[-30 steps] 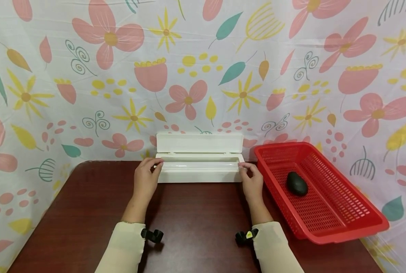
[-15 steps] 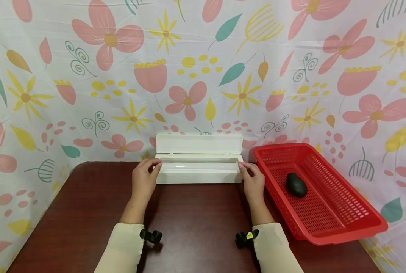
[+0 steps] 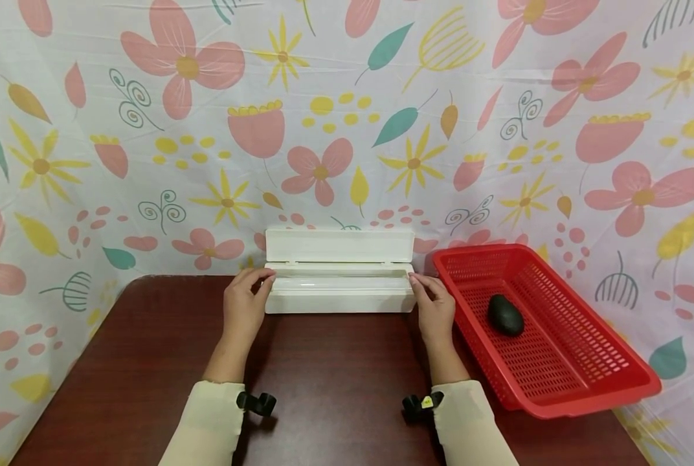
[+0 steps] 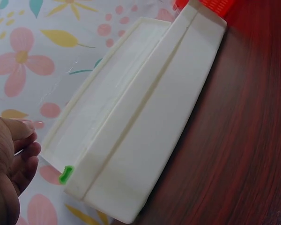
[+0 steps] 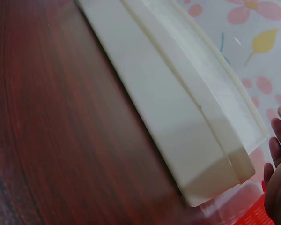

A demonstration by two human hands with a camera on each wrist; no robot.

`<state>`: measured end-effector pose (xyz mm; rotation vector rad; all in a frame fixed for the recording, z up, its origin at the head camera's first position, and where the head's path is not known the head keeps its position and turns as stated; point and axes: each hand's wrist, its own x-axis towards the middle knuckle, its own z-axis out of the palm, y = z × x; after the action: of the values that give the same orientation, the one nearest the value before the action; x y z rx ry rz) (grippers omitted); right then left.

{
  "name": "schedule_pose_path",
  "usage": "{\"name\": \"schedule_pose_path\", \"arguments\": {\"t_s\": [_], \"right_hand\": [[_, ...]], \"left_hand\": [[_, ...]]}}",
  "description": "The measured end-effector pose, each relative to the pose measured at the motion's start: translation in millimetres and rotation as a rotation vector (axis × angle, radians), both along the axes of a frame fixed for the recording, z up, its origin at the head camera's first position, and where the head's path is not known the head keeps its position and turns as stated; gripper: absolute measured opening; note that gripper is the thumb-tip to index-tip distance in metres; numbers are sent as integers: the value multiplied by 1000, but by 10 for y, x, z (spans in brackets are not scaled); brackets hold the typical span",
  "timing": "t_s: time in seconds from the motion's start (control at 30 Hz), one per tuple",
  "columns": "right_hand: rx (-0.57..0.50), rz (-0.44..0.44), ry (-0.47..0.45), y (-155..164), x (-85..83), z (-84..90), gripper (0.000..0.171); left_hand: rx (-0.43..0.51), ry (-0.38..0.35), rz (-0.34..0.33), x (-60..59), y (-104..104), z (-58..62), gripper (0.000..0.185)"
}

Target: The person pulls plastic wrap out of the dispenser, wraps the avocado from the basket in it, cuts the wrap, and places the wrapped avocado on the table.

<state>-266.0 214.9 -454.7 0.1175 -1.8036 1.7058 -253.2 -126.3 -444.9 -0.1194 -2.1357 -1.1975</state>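
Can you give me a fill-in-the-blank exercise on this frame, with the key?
1. The white box has its lid ____.
2. The dark oval object lies in the ____ basket.
3. The left hand and right hand sit at opposite ____ of the box.

Missing words: open; red; ends
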Motion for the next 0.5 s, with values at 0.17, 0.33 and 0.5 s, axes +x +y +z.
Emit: {"name": "schedule_pose_path", "arguments": {"t_s": [0.17,0.33,0.5], "right_hand": [[-13,4,11,-9,21,50,20],[-18,1,15,-4,24,67,20],[-12,12,49,4,25,75,19]], "left_hand": [[12,-3,-3,17,-2,35,10],[25,-4,-17,32,0,65,11],[32,-7,-20,45,1,90,13]]}}
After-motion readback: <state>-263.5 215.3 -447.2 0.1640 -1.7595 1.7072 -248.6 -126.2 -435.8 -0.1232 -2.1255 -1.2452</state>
